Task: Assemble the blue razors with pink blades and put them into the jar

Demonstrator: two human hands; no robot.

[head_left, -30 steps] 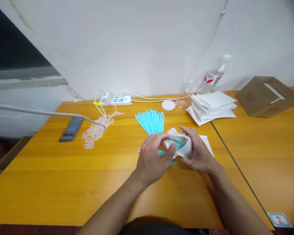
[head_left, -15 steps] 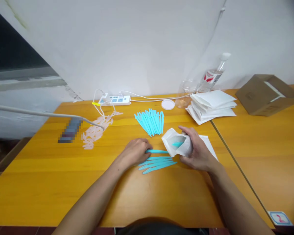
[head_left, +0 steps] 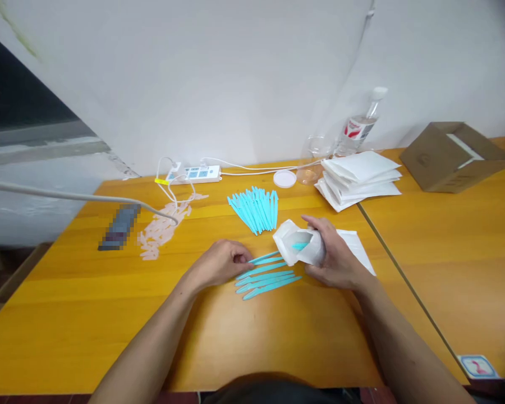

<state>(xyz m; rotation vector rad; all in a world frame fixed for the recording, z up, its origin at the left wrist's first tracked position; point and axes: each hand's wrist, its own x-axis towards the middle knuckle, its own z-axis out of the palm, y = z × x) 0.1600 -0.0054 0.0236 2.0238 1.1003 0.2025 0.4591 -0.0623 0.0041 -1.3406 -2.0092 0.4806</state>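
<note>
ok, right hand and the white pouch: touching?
Touching. The head view shows it: the right hand holds the white pouch by the end away from its open mouth, grip curled around it, no gap showing.

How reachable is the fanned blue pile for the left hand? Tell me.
Probably yes: only tabletop shows between the left hand and the fanned blue pile, with the white pouch to the right, but that hand seems busy with a stick.

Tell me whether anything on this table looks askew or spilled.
The stack of white packets in front of the bottle looks askew: its layers splay at different angles instead of lining up. No spilled liquid shows.
</note>
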